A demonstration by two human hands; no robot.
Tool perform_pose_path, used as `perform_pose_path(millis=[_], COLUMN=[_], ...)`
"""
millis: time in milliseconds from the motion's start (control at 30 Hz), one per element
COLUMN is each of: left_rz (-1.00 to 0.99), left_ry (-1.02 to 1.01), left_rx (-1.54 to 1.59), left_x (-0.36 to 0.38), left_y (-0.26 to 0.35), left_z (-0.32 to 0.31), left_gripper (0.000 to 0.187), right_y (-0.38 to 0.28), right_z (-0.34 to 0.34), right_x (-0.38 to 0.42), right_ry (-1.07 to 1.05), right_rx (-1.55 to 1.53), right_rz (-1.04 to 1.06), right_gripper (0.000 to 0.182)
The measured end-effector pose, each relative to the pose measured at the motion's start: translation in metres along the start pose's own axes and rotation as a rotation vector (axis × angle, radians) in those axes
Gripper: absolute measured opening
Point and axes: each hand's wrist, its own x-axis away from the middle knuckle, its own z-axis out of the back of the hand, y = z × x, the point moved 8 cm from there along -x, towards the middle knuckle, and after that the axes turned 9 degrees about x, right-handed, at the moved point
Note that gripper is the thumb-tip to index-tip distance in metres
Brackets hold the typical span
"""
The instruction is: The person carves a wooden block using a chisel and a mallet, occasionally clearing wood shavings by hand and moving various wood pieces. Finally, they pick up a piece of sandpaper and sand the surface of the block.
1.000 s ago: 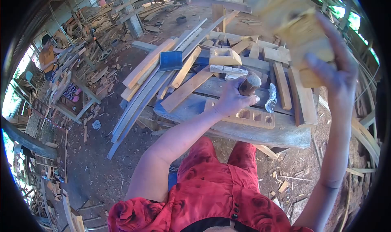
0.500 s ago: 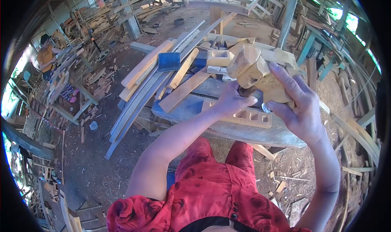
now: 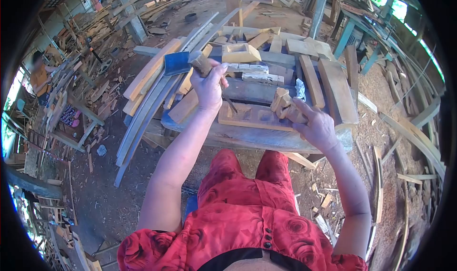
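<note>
My left hand (image 3: 208,87) is closed around the wooden handle of a chisel (image 3: 230,103). Its thin blade slants down toward a wooden block with square holes (image 3: 281,124), the tip close to the left end of that block; contact cannot be made out. In my right hand (image 3: 318,128) is a worn, chipped wooden mallet (image 3: 282,101), held just above the block's right part. Beyond the chisel lies another hollowed wooden block (image 3: 240,53), with two pale, rough wood strips (image 3: 262,77) nearer to me.
A blue tray (image 3: 176,64) rests on long planks (image 3: 147,104) at the left of the low workbench (image 3: 200,130). Thick boards (image 3: 337,87) lie at its right. Another person (image 3: 40,80) is at the far left. Wood scraps cover the ground.
My hands have moved apart and down toward the bench. The mallet, held up close before, is lower now; my left hand has swung left, with the chisel's blade now visible.
</note>
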Motion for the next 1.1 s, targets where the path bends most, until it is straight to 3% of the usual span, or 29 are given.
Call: perform_pose_path(millis=[200, 567, 633, 700, 767, 900, 967, 1000, 1033, 1100], left_rz=[0.079, 0.199, 0.203, 0.192, 0.218, 0.189, 0.223, 0.264, 0.263, 0.146], left_ry=[-0.364, -0.467, -0.508, -0.51, -0.504, -0.54, -0.541, -0.545, -0.548, -0.641], left_rx=[-0.01, -0.108, -0.155, -0.197, -0.226, -0.198, -0.166, -0.133, -0.14, -0.266], left_x=[0.021, 0.039, 0.041, 0.04, 0.04, 0.045, 0.047, 0.048, 0.048, 0.054], left_y=[-0.007, -0.024, -0.029, -0.031, -0.033, -0.038, -0.038, -0.04, -0.04, -0.035], left_z=[-0.049, -0.071, -0.072, -0.068, -0.069, -0.077, -0.076, -0.075, -0.076, -0.085], left_gripper=[0.017, 0.019, 0.021, 0.023, 0.025, 0.022, 0.022, 0.023, 0.023, 0.032], right_y=[-0.003, -0.004, -0.004, -0.011, -0.035, -0.063, -0.075, -0.074, -0.068, -0.07], right_z=[0.002, 0.017, 0.055, 0.1, 0.154, 0.181, 0.146, 0.164, 0.175, 0.209], right_x=[-0.006, -0.018, -0.03, -0.033, -0.023, -0.014, -0.033, -0.036, -0.037, -0.028], right_ry=[-0.077, -0.142, 0.011, 0.271, 0.546, 0.72, 0.003, 0.173, 0.206, 0.453], right_rx=[0.076, 0.046, 0.031, -0.797, -1.027, -0.677, -0.534, -0.483, -0.543, -0.65], right_rz=[0.011, 0.05, -0.002, 0.061, 0.128, 0.335, 0.161, 0.328, 0.229, 0.24], right_gripper=[0.072, 0.067, 0.067, 0.064, 0.061, 0.06, 0.066, 0.067, 0.067, 0.064])
